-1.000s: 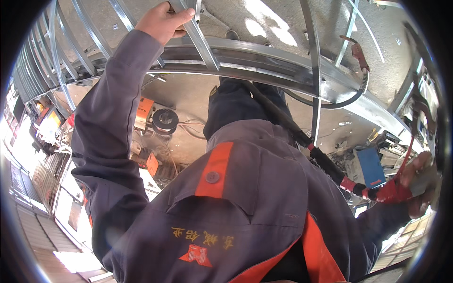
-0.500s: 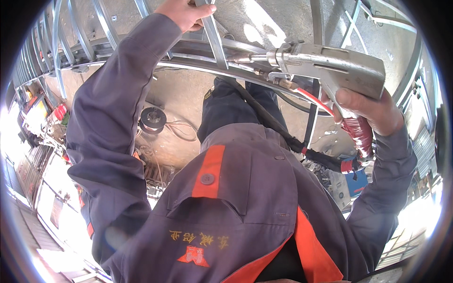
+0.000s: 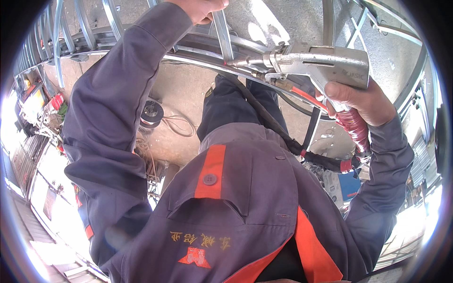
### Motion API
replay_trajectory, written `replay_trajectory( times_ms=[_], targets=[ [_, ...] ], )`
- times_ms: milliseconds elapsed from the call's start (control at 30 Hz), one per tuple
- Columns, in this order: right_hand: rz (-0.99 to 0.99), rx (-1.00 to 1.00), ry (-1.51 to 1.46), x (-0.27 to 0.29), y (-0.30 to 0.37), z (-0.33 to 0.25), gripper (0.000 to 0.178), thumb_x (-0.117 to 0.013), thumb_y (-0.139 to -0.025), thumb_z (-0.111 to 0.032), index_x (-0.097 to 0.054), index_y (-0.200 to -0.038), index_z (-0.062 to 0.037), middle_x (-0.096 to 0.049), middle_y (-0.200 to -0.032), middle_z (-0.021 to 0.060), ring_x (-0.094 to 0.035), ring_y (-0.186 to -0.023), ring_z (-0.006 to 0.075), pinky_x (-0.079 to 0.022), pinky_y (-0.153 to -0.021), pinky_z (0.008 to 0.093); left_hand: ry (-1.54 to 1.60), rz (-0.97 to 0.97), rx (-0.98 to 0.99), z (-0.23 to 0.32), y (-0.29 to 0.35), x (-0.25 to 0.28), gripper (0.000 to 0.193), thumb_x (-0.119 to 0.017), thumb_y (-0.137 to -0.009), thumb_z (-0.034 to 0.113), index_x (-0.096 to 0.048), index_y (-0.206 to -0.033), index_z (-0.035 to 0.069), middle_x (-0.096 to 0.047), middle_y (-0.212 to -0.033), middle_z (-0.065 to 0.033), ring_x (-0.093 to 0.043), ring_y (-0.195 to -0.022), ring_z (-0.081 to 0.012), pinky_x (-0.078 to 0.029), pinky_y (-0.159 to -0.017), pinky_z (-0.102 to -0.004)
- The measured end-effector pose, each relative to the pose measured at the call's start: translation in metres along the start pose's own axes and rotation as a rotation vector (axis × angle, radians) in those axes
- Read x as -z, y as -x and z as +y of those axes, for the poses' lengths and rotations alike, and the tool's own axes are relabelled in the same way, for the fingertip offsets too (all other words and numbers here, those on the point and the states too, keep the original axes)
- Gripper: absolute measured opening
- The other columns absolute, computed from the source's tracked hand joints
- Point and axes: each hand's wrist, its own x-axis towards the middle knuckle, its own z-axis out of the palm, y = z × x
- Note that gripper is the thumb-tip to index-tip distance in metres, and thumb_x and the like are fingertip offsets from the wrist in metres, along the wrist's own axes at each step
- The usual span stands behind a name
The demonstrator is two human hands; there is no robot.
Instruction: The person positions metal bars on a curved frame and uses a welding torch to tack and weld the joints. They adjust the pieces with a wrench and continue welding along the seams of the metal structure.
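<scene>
At the upper edge, my left hand is closed round the top of a narrow metal strip. The strip's lower end meets a long curved metal rail. My right hand grips a silver, pistol-shaped welding gun by its handle, wrapped in dark red. The gun points left, and its narrow tip is at the strip's foot, where a small reddish spot shows. From the handle's lower end a thick black cable runs back across my front. A red hose lies below the gun.
Several upright metal strips line the rail at the left. A wire spool and a loosely coiled cord lie on the floor. A blue-and-grey box stands below the right forearm. More metal bars cross at upper right.
The welding gun and my right hand have shifted slightly left, with the tip now at the strip's foot. My left hand has moved slightly up and right. A reddish spot shows at the tip.
</scene>
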Motion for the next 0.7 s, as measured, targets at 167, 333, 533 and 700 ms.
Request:
replay_trajectory(
  times_ms=[167,333,533,700],
  targets=[
    [0.008,-0.001,0.002,-0.001,0.0,-0.001,0.042,-0.082,-0.091,-0.025,-0.068,-0.12,0.0016,-0.07,-0.095,0.0079,-0.066,-0.078,0.0152,-0.053,-0.068,0.0319,-0.001,-0.005,0.008,0.002,0.001,0.0,0.03,-0.076,-0.095,0.023,-0.066,-0.107,-0.003,-0.069,-0.089,-0.0097,-0.068,-0.077,-0.0192,-0.059,-0.07,-0.0354],
    [0.009,-0.001,0.027,-0.002,0.0,-0.003,0.045,-0.082,-0.091,-0.026,-0.068,-0.123,0.0017,-0.07,-0.097,0.008,-0.066,-0.08,0.015,-0.053,-0.07,0.0318,-0.01,0.01,0.017,0.009,0.003,0.001,0.03,-0.076,-0.095,0.024,-0.067,-0.108,-0.002,-0.07,-0.091,-0.0112,-0.069,-0.081,-0.0213,-0.06,-0.073,-0.037],
    [0.001,-0.01,0.056,-0.002,0.0,-0.005,0.049,-0.082,-0.09,-0.027,-0.067,-0.127,0.0018,-0.071,-0.103,0.0086,-0.066,-0.086,0.0157,-0.055,-0.074,0.0325,-0.024,-0.002,0.019,0.011,0.003,0.004,0.029,-0.076,-0.095,0.024,-0.067,-0.108,-0.002,-0.07,-0.091,-0.0112,-0.069,-0.082,-0.0215,-0.06,-0.073,-0.0375],
    [0.009,-0.024,0.068,0.0,0.001,-0.004,0.052,-0.083,-0.09,-0.029,-0.067,-0.129,0.0017,-0.072,-0.107,0.01,-0.067,-0.092,0.0167,-0.055,-0.079,0.0334,-0.028,-0.019,0.02,0.011,0.001,0.006,0.029,-0.075,-0.095,0.024,-0.067,-0.108,-0.001,-0.07,-0.092,-0.0112,-0.069,-0.082,-0.0217,-0.06,-0.074,-0.0379]
  ],
)
